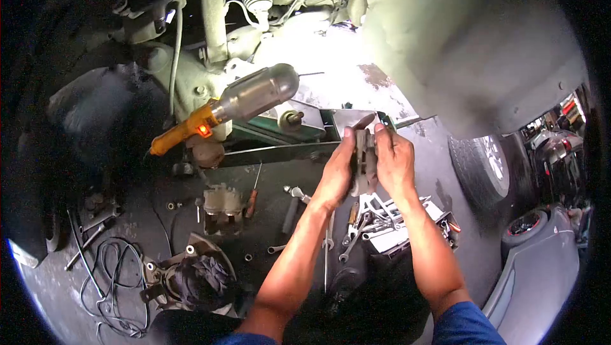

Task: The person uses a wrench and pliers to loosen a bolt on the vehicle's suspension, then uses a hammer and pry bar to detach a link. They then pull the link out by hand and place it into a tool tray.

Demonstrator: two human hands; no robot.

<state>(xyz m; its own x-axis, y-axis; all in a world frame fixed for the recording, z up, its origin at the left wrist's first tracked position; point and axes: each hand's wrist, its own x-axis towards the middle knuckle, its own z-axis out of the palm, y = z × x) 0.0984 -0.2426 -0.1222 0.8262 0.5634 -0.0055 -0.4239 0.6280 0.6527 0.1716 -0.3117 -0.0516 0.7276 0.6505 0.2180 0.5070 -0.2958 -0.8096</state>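
Observation:
Both my hands hold a worn, grey-brown brake caliper bracket out in front of me, at the height of the low crossbar. My left hand grips its left side, thumb near the top. On the other side my right hand presses against it, fingers closed round the edge. What sits inside the bracket is partly hidden by my fingers. Below it, wrenches lie in and around an open toolbox. To the left on the floor rest a brake caliper and a screwdriver.
A lit work lamp with an orange handle hangs at the upper left under the vehicle's suspension. A wheel lies at right, near another car. A coiled cable and a hub assembly are on the left floor.

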